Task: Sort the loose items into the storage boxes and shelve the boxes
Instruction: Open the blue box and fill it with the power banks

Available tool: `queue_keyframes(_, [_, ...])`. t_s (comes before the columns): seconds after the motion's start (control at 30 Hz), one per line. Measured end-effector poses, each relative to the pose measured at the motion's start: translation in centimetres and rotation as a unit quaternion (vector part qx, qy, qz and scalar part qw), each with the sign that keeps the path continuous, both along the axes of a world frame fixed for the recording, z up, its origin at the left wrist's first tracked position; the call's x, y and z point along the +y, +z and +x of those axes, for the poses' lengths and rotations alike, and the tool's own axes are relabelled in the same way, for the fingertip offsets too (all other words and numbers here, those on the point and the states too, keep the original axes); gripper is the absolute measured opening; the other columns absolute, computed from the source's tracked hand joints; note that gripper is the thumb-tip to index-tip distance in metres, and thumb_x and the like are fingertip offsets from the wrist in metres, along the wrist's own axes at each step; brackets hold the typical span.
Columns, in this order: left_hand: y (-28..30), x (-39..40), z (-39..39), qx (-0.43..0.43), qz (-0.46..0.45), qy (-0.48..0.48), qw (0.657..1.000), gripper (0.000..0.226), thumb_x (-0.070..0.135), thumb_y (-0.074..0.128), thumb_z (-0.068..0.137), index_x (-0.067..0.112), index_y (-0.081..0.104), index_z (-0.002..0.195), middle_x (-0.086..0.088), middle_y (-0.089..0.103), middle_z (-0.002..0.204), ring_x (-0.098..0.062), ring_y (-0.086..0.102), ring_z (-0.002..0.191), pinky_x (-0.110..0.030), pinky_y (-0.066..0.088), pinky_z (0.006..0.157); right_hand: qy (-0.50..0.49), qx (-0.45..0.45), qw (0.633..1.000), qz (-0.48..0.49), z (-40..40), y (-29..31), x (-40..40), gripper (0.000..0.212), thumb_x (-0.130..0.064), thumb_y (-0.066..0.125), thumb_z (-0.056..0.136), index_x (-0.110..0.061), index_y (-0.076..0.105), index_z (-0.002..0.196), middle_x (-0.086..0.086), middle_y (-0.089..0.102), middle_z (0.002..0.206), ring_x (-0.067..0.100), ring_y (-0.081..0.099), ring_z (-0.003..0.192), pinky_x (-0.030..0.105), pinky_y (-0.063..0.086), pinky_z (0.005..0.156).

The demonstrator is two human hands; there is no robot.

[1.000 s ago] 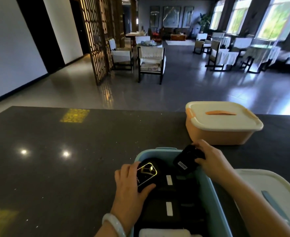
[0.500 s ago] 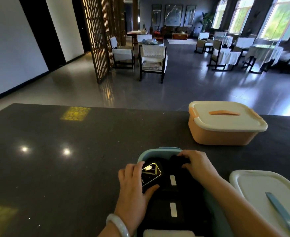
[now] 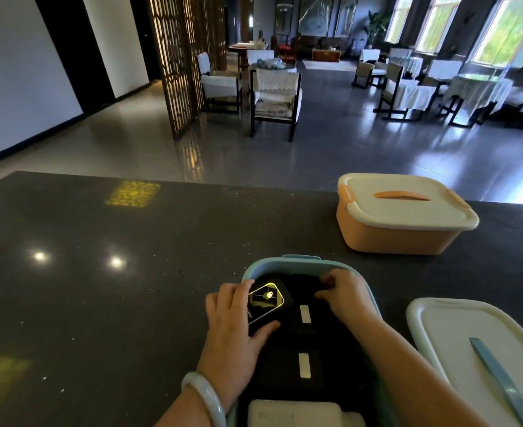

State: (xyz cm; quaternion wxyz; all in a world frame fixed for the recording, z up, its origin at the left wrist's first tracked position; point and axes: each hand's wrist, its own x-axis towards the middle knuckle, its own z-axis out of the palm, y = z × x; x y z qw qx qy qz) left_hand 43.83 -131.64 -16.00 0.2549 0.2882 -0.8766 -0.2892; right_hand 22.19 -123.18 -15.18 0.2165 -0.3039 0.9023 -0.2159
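Note:
An open light blue storage box stands at the near edge of the dark table, packed with black items and a white one at the near end. My left hand grips a black pouch with a yellow emblem at the box's far left corner. My right hand presses a black item down into the far right corner, fingers curled on it. The box's white lid with a blue handle lies on the table to the right.
A closed orange storage box with a white lid stands at the table's far right. The dark speckled table stretches left. Beyond its far edge lie a tiled floor, chairs and a wooden screen.
My right hand has lowered the black item from above the box rim down into the box's far right corner. My left hand has stayed on the emblem pouch.

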Motion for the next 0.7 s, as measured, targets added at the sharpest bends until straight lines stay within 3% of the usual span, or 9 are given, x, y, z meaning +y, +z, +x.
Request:
queue_keyframes(0.17, [0.0, 0.0, 0.1, 0.002, -0.005, -0.002, 1.000, 0.076, 0.045, 0.069, 0.080, 0.034, 0.028, 0.143, 0.023, 0.023, 0.120, 0.003, 0.019, 0.115, -0.014, 0.027, 0.093, -0.032, -0.016, 0.999, 0.014, 0.2, 0.3, -0.2, 0.034, -0.023, 0.063, 0.089, -0.017, 0.058, 0.122, 0.001, 0.062, 0.114, 0.010, 0.058, 0.096, 0.027, 0.046, 0.088])
queue_keyframes(0.57, [-0.1, -0.1, 0.1, -0.011, -0.014, -0.005, 1.000, 0.078, 0.043, 0.070, 0.081, 0.033, 0.026, 0.144, 0.022, 0.024, 0.121, 0.003, 0.019, 0.116, -0.009, 0.027, 0.088, 0.003, -0.022, 0.999, 0.046, 1.0, 2.1, 0.0, 0.035, -0.023, 0.058, 0.093, -0.018, 0.054, 0.127, 0.003, 0.060, 0.125, 0.015, 0.058, 0.113, 0.031, 0.043, 0.099])
queue_keyframes(0.7, [-0.1, -0.2, 0.1, -0.012, -0.016, -0.005, 1.000, 0.076, 0.043, 0.070, 0.081, 0.032, 0.029, 0.144, 0.017, 0.029, 0.126, 0.002, 0.020, 0.116, -0.009, 0.027, 0.088, 0.037, 0.078, 0.995, -0.059, 1.5, 2.5, 0.8, 0.027, -0.021, 0.061, 0.090, -0.022, 0.059, 0.117, -0.002, 0.060, 0.120, 0.010, 0.059, 0.109, 0.029, 0.049, 0.095])
